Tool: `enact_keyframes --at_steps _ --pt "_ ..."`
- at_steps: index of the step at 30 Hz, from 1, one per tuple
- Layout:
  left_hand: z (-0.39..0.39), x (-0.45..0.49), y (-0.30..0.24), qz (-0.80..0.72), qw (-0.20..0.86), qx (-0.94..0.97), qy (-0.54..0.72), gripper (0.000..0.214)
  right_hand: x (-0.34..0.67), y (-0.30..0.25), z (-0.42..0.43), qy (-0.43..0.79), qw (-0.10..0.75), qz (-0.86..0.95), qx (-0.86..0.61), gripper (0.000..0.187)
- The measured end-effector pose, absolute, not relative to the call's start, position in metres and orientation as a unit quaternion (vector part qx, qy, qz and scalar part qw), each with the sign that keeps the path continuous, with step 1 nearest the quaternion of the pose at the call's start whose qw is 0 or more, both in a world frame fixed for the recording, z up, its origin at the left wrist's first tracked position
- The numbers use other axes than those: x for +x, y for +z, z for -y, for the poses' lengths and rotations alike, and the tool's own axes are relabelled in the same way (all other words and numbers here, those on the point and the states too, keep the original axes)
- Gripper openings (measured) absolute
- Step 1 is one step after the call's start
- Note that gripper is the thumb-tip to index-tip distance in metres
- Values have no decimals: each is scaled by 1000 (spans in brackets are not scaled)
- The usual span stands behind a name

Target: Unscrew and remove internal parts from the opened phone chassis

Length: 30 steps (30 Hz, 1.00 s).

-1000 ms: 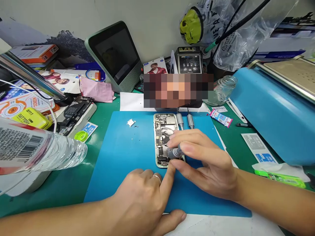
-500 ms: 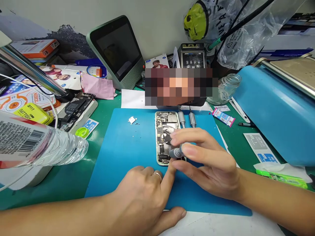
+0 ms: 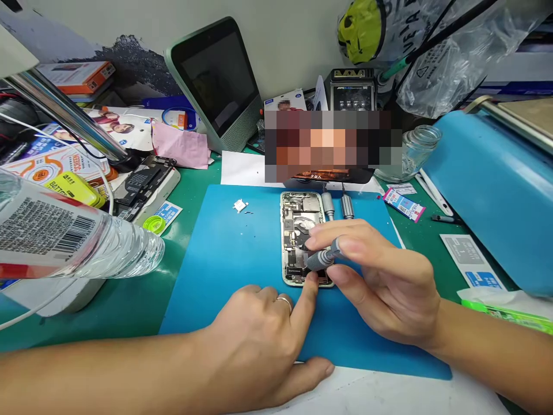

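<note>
An opened smartphone [image 3: 301, 222] lies on the blue mat [image 3: 216, 248] with its inner boards and parts exposed. The index fingertip of my left hand [image 3: 263, 328] rests at the phone's lower end; its thumb is stretched out and the other fingers are curled, holding nothing. Between the thumb and fingers of my right hand [image 3: 384, 276] is a small grey screwdriver [image 3: 322, 259], tilted over the lower part of the phone. Its tip is too small to make out. Two more screwdrivers, one grey [image 3: 328, 206] and one darker [image 3: 347, 206], lie beyond the phone.
Left of the phone sit a small metal plate [image 3: 240, 205] and tiny dark bits. A plastic bottle [image 3: 125, 248] leans in from the left, near another opened phone [image 3: 142, 184]. A smart display [image 3: 216, 80] stands behind; a glass jar [image 3: 419, 153] and blue machine [image 3: 488, 196] are right.
The view has shifted, moving the scene slightly right. The screwdriver's handle leans more to the right than before. My left index fingertip stays at the phone's lower end.
</note>
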<state>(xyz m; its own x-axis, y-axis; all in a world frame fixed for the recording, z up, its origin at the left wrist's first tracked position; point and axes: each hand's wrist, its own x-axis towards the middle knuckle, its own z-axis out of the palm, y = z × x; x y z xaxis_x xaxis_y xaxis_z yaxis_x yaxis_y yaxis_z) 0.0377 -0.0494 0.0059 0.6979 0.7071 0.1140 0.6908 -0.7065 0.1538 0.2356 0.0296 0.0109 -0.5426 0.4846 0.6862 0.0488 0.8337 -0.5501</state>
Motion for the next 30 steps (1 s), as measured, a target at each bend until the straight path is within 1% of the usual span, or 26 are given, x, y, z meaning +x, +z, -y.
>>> enact_keyframes --at_steps 2,6,8,15,22,30 --pt "49 38 6 -380 48 920 82 70 235 12 -30 243 447 848 -148 63" --pt "50 37 7 -382 52 919 83 64 236 13 -30 215 446 855 -153 51" --pt "50 37 7 -384 61 918 78 60 237 14 -29 201 449 855 -164 48" --pt "51 38 7 -382 62 918 82 58 236 15 -29 213 438 859 -158 50" --pt "50 39 3 -383 50 918 91 62 236 17 -28 186 451 855 -175 42" --pt "49 40 5 -380 45 919 91 66 235 15 -28 215 447 853 -163 49"
